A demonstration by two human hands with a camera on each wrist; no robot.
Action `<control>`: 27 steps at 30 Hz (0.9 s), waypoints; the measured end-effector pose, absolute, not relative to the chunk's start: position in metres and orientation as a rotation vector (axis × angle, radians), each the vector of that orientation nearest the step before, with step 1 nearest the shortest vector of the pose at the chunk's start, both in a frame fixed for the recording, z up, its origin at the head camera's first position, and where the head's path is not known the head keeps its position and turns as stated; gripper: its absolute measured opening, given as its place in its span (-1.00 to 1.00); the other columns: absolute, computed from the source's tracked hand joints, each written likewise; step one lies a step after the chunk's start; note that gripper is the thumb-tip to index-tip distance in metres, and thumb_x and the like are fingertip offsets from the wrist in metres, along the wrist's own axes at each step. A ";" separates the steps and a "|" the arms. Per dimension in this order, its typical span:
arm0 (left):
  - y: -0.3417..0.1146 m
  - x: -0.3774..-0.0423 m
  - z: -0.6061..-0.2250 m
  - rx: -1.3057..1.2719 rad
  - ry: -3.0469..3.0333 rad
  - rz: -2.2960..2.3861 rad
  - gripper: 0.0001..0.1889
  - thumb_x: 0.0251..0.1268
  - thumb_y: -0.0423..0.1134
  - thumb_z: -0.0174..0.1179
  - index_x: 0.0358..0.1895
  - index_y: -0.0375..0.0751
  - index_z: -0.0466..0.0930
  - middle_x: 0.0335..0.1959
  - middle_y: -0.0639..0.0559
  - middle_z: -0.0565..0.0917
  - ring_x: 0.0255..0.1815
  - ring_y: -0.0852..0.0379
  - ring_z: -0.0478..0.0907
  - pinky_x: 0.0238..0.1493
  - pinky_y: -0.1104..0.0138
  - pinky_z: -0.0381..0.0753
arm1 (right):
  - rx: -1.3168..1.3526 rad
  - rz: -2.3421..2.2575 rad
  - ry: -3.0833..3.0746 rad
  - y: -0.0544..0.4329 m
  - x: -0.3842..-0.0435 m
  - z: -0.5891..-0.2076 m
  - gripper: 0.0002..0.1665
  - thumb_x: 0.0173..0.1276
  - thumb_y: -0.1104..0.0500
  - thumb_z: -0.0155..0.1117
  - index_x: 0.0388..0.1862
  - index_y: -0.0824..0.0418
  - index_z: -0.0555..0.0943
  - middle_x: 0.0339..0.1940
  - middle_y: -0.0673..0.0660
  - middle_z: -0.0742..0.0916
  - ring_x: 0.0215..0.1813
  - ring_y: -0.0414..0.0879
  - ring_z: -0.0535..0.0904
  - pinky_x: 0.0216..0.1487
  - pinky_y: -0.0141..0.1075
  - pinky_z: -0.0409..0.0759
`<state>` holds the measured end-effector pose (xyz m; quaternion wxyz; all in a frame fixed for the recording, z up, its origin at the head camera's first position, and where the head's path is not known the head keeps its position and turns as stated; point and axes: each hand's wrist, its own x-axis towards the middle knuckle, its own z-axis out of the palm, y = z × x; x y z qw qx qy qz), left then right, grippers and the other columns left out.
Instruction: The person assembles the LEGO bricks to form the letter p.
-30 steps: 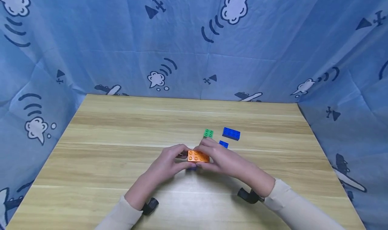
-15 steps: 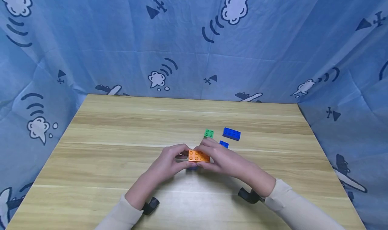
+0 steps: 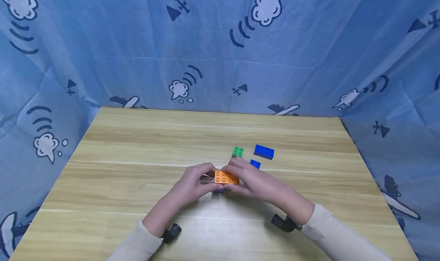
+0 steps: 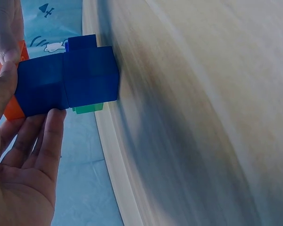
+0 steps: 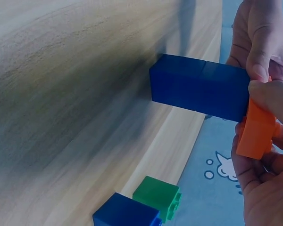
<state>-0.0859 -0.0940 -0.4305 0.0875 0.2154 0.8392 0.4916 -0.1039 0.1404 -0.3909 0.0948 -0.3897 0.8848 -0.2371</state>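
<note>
An orange toy building brick point(image 3: 227, 177), studs up, sits on top of an upright stack of blue toy bricks point(image 4: 68, 80). In the head view most of the stack is hidden under the orange brick and the hands. My left hand point(image 3: 197, 180) holds the stack's upper blue brick from the left, its thumb close to the orange brick's edge. From the right, my right hand point(image 3: 252, 179) grips the orange brick, which juts out sideways past the stack in the right wrist view. The stack's lower end is right at the tabletop.
Beyond my right hand lie a green brick point(image 3: 238, 151), a small blue brick point(image 3: 255, 164) and a longer blue brick point(image 3: 264, 152). The wooden table point(image 3: 137, 146) meets a blue patterned curtain point(image 3: 213, 31) at the back and sides.
</note>
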 end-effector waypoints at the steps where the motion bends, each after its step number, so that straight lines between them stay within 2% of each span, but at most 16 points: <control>1: -0.094 -0.086 -0.431 0.640 2.498 1.465 -0.76 0.25 -0.19 0.52 -0.10 -0.06 0.67 -0.06 0.07 0.79 0.05 0.11 0.77 0.14 0.34 0.79 | -1.155 -0.711 2.623 0.140 -0.104 -0.391 -0.59 0.42 0.06 0.48 0.17 0.18 0.68 -0.03 -0.02 0.68 -0.03 -0.20 0.47 -0.09 -0.44 0.65; 13: -0.093 -0.086 -0.432 0.663 2.498 1.452 -0.75 0.27 -0.16 0.50 -0.08 -0.05 0.66 -0.07 0.09 0.77 0.06 0.12 0.76 0.16 0.31 0.78 | -1.095 -0.763 2.634 0.141 -0.102 -0.398 -0.56 0.39 0.08 0.50 0.19 0.18 0.69 -0.05 -0.02 0.66 -0.05 -0.22 0.46 -0.10 -0.45 0.66; 20: -0.094 -0.086 -0.435 0.650 2.468 1.488 -0.76 0.30 -0.18 0.49 -0.06 -0.07 0.67 -0.05 0.05 0.76 0.08 0.06 0.77 0.15 0.31 0.79 | -1.034 -0.824 2.621 0.141 -0.099 -0.399 -0.54 0.40 0.06 0.49 0.22 0.16 0.68 -0.05 -0.04 0.65 -0.07 -0.22 0.46 -0.12 -0.36 0.70; 27: -0.095 -0.085 -0.435 0.655 2.463 1.495 -0.77 0.31 -0.17 0.47 -0.07 -0.06 0.65 -0.04 0.05 0.75 0.09 0.04 0.76 0.14 0.31 0.79 | -1.001 -0.886 2.639 0.143 -0.096 -0.404 -0.54 0.41 0.04 0.48 0.22 0.15 0.67 0.02 -0.03 0.70 -0.02 -0.22 0.53 -0.01 -0.26 0.75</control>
